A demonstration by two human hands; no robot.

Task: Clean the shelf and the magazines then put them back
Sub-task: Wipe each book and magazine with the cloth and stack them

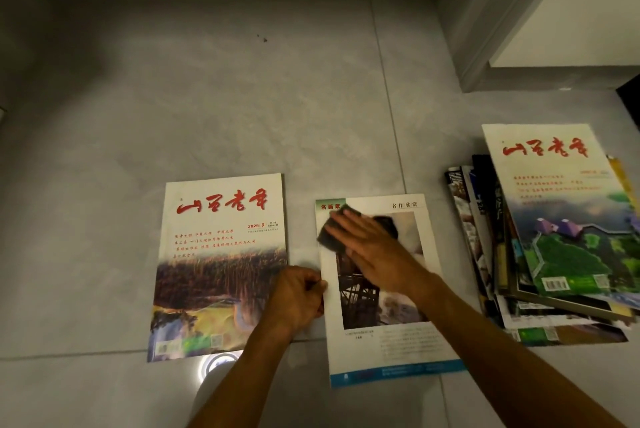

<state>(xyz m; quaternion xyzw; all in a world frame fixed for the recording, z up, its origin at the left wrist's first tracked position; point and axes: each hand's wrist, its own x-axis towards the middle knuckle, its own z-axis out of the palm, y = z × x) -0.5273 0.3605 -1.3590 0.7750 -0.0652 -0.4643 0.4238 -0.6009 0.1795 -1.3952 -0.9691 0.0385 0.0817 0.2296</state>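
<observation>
While right hand presses cloth | magazine header "名作欣赏"

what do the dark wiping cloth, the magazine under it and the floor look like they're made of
Dark cloth: looks like soft fabric, matte and bunched under the right hand; the exact weave is too blurred to tell.
Magazine being wiped: paper, probably coated, with a thin flat printed cover.
Floor: seems to be polished grey tile, with straight grout lines and a lamp's reflection.

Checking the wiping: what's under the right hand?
A dark cloth, pressed flat by the right hand on the white picture-page magazine; the cover beneath is hidden.
</observation>
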